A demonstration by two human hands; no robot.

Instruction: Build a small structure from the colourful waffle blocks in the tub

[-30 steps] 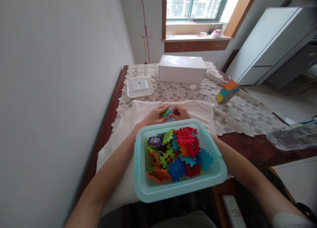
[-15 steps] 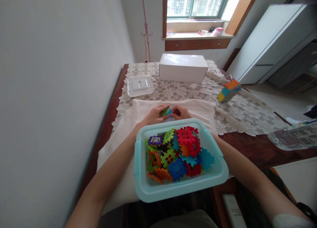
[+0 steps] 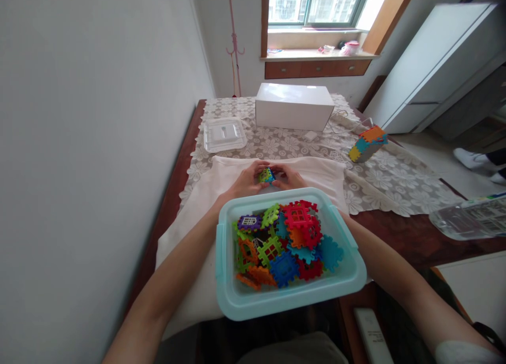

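Observation:
Between my two hands, just beyond the tub, is a small green and blue assembly of interlocking plastic building tiles. My left hand grips it from the left, fingers curled over its far side. From the right, my right hand closes on its blue side with thumb and fingers. The fingers cover part of the assembly. Nearer to me stands a light-blue plastic tub, between my forearms. Inside lie loose interlocking tiles in red, orange, green, blue and purple, several with window grids.
A clear plastic lid lies at the table's left. A white box stands at the back. To the right are a built tile block and a clear container. White cloth lies under my hands; a wall borders the left.
My right fingers have shifted from the assembly's near right corner to around its right side, and the assembly has turned slightly. A person's white-socked foot now shows at the far right.

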